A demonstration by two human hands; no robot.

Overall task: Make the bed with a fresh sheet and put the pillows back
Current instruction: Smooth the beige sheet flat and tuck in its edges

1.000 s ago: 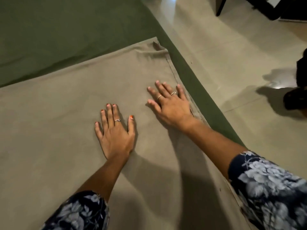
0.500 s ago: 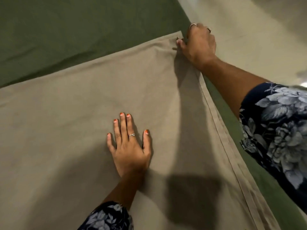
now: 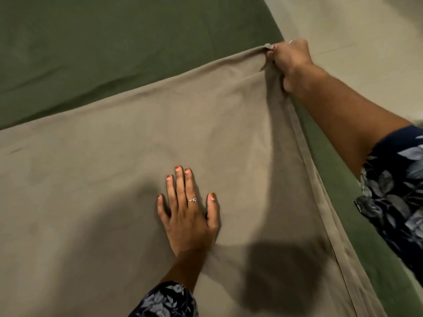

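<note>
A tan sheet (image 3: 103, 191) lies spread over the near part of a bed covered in dark green fabric (image 3: 114, 46). My left hand (image 3: 188, 213) rests flat on the tan sheet, palm down, fingers spread, holding nothing. My right hand (image 3: 289, 60) is closed on the sheet's far right corner at the bed's edge, and the fabric puckers and rises slightly under that grip. A hemmed edge of the tan sheet (image 3: 320, 191) runs along the right side of the bed. No pillows are in view.
Pale tiled floor (image 3: 366, 30) lies to the right of the bed. The green side of the bed (image 3: 357, 236) drops away beyond the tan hem at the right. My floral sleeves (image 3: 393, 191) show on both arms.
My right hand left the flat sheet, reached to the far right corner and closed on it, pulling it toward the bed's edge. My left hand stayed flat on the sheet.
</note>
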